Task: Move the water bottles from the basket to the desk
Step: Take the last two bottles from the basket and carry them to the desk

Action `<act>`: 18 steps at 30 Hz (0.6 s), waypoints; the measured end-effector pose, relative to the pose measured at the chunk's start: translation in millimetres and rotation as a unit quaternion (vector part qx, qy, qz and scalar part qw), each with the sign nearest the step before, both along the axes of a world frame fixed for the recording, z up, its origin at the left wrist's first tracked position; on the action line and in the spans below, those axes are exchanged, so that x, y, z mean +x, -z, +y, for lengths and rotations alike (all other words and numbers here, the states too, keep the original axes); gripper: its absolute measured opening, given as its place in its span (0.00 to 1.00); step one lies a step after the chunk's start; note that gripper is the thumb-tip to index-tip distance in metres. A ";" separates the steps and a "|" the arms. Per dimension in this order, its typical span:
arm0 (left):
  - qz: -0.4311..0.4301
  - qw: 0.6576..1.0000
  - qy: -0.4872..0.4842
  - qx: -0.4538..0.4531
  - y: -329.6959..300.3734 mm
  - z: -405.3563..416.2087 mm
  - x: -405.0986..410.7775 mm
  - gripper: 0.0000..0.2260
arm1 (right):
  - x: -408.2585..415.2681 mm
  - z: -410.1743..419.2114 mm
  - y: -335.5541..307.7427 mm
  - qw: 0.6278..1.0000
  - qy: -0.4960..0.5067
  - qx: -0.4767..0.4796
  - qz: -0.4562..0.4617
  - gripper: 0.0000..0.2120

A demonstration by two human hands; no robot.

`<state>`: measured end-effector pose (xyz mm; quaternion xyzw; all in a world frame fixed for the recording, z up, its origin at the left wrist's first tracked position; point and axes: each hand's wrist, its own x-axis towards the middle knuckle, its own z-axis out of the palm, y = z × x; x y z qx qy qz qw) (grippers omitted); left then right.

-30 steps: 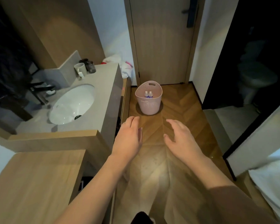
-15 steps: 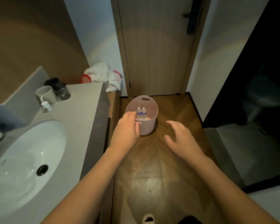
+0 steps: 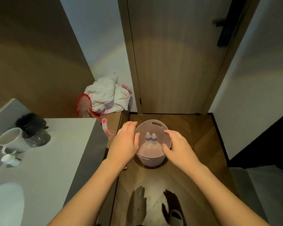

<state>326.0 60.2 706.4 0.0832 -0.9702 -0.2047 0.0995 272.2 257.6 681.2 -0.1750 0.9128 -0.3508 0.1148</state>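
Observation:
A pale pink perforated basket (image 3: 160, 128) stands on the wooden floor in front of a closed door. Two small clear water bottles (image 3: 151, 139) with white caps and blue labels stand upright side by side inside it. My left hand (image 3: 125, 142) hovers over the basket's left rim, fingers apart, holding nothing. Over the right rim, my right hand (image 3: 176, 146) is spread the same way, also empty. Neither hand touches the bottles. No desk shows in this view.
A grey vanity counter (image 3: 55, 160) with a white sink (image 3: 5, 204), a mug (image 3: 11, 141) and a dark jar (image 3: 33, 128) fills the left. White towels (image 3: 104, 95) lie piled behind it. A wooden door (image 3: 175, 54) closes the corridor; a dark opening (image 3: 268, 136) lies right.
I have stepped closer to the basket. Both hands moved forward from in front of it to over its rims, the right hand travelling furthest.

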 end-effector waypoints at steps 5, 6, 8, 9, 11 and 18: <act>-0.034 0.997 -0.060 0.044 22.8 -45.8 -59.8 0.18 | -99.8 -54.0 10.0 0.998 -0.036 0.011 -0.045 0.27; -0.051 0.995 -0.068 0.055 32.9 -55.8 -71.3 0.19 | -116.0 -64.1 16.5 0.997 -0.042 0.018 -0.055 0.27; -0.087 0.991 -0.074 0.075 52.3 -73.3 -103.3 0.20 | -152.6 -81.4 30.1 0.996 -0.049 0.027 -0.068 0.28; -0.096 0.989 -0.076 0.085 60.8 -82.5 -122.6 0.20 | -172.0 -89.8 38.7 0.996 -0.046 0.035 -0.073 0.28; -0.124 0.985 -0.064 0.105 74.2 -99.0 -163.8 0.20 | -204.2 -103.0 53.1 0.992 -0.029 0.067 -0.106 0.29; -0.193 0.972 -0.021 0.134 125.3 -151.2 -296.8 0.16 | -313.4 -145.9 134.3 0.988 -0.092 0.079 -0.099 0.27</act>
